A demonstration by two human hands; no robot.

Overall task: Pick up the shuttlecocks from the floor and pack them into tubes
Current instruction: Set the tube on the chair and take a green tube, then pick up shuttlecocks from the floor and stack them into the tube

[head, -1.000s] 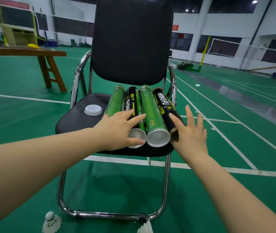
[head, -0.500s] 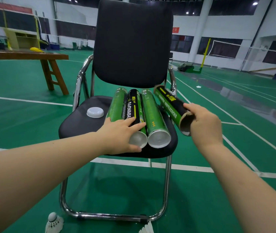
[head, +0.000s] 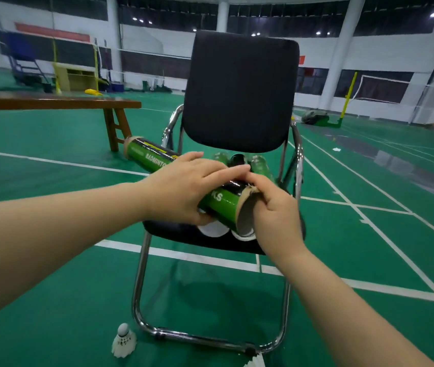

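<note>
A green and black shuttlecock tube (head: 147, 157) is held crosswise above the chair seat, its open cardboard end toward the right. My left hand (head: 184, 190) wraps over the tube's middle. My right hand (head: 274, 207) grips the open end. Three more tubes (head: 259, 165) lie side by side on the black chair (head: 239, 91), their white caps partly hidden under my hands. A white shuttlecock (head: 123, 343) stands on the green floor by the chair's front left leg. The feathers of another shuttlecock (head: 256, 362) show at the bottom edge.
A wooden bench (head: 59, 104) stands to the left behind the chair. The chair's chrome frame (head: 210, 340) loops over the floor near the shuttlecocks. Green court floor (head: 369, 260) with white lines spreads all around. Net posts stand far back right.
My right hand lifted the rightmost tube off the seat and swung it crosswise. My left hand left the lying tubes and took hold of the lifted tube's middle. The view moved closer.
</note>
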